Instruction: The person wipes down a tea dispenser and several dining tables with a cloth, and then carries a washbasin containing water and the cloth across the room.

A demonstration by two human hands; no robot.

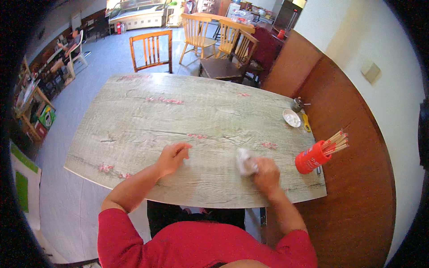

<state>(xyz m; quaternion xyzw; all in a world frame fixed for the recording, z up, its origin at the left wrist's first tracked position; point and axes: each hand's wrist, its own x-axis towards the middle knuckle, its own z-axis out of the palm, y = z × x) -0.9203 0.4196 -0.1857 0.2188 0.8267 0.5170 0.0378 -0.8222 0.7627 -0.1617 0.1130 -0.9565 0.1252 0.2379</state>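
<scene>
In the head view, the right hand [267, 175], blurred, has its fingers closed around a crumpled white cloth [245, 161], which is at the near right part of the wood-patterned table [214, 114]. The left hand [172, 159] is at the near edge, fingers loosely bent and grasping nothing visible; whether it touches the tabletop I cannot tell. Along the right side stand a red cup [308, 161] of chopsticks [336, 143], a white dish [292, 119] and a small dark pot [296, 105]
</scene>
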